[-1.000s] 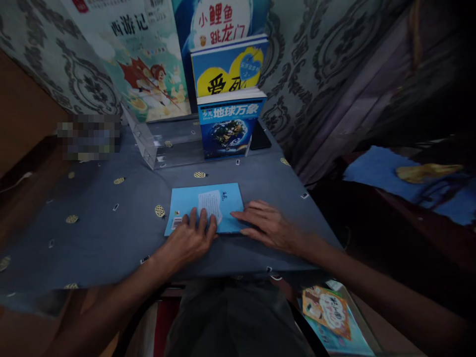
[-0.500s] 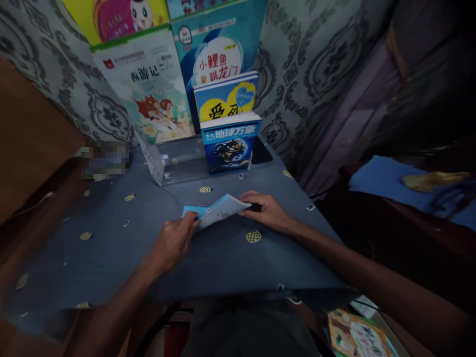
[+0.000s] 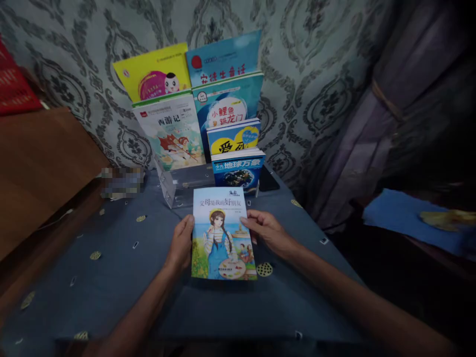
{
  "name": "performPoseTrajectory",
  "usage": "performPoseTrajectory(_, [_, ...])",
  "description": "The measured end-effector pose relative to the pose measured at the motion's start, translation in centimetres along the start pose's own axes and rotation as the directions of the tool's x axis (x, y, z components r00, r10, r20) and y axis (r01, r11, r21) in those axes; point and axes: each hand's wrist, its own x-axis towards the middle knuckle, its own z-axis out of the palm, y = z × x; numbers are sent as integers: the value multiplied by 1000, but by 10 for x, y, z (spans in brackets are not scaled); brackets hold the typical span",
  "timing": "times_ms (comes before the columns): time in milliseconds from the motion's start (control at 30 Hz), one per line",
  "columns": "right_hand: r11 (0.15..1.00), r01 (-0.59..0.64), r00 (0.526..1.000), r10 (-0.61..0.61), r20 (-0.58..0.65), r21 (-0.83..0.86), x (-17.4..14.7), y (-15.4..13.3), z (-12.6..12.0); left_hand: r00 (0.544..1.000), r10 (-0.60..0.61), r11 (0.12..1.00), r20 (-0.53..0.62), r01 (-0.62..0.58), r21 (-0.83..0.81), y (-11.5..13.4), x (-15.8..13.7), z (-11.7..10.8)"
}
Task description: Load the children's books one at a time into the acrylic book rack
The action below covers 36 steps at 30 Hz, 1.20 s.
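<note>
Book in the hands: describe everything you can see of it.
The book looks like a closed paperback, its front cover facing the camera, title upright. Dark Chinese lettering crosses the pale top; below is a drawn figure with yellow hat, dark braids, striped top and blue overalls. The left hand grips its left edge, the right hand its right. Whether its bottom edge touches the table is unclear.

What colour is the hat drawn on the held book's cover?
The hat on the book is yellow, seen best in the head view.
</note>
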Motion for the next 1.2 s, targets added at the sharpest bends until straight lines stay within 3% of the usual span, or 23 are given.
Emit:
performPoseTrajectory(67, [997, -61, 998, 61, -5, -45, 0, 6, -6, 994, -74, 989, 76, 63, 137, -11, 7, -8])
performPoseTrajectory(133, [990, -118, 993, 118, -9, -80, 0, 13, -10, 979, -146, 901, 142, 72, 428, -14, 12, -18])
performPoseTrajectory(167, [985, -141, 990, 140, -15, -95, 0, 17, -12, 976, -153, 801, 158, 28, 599, -13, 13, -23])
performPoseTrajectory(233, [977, -173, 985, 171, -28, -122, 2, 20, -14, 981, -90, 483, 171, -107, 869, -8, 15, -28])
performPoseTrajectory(300, [970, -190, 982, 188, -30, -152, 6, 21, -15, 980, 4, 162, 201, -199, 967, 0, 17, -26])
performPoseTrajectory(367, [961, -205, 978, 205, -18, -184, 10, 20, -15, 969, 44, 3, 245, -245, 969, 6, 19, -19])
performPoseTrajectory(500, [932, -236, 970, 244, -6, -274, 14, 15, -18, 901, 119, -16, 417, -418, 908, 3, 31, 1])
performPoseTrajectory(567, [878, -243, 967, 252, -32, -412, 13, 10, -21, 880, 122, -35, 460, -459, 888, -5, 38, 8])
performPoseTrajectory(633, [735, -213, 976, 194, -101, -644, 10, 4, -24, 876, 111, -82, 469, -462, 883, -15, 43, 11])
performPoseTrajectory(700, [494, -177, 983, 56, -172, -851, 7, -2, -23, 867, 129, -130, 481, -466, 875, -25, 45, 10])
performPoseTrajectory(767, [294, -116, 984, -95, -150, -949, 5, -4, -16, 847, 171, -149, 502, -482, 864, -33, 45, 7])
performPoseTrajectory(800, [241, -54, 985, -149, -92, -969, 5, -3, -10, 837, 193, -148, 512, -491, 859, -36, 44, 5])
performPoseTrajectory(867, [205, 166, 968, -219, 120, -965, 8, 6, 4, 824, 222, -137, 522, -504, 853, -40, 44, 2])
performPoseTrajectory(967, [218, 468, 872, -270, 408, -856, 18, 26, 21, 818, 240, -110, 522, -512, 852, -43, 44, 0])
performPoseTrajectory(1033, [226, 515, 846, -289, 448, -827, 24, 38, 24, 822, 247, -95, 513, -506, 857, -43, 45, 0])
performPoseTrajectory(1200, [219, 405, 898, -279, 341, -888, 33, 46, -3, 834, 222, -97, 505, -496, 863, -44, 46, 0])
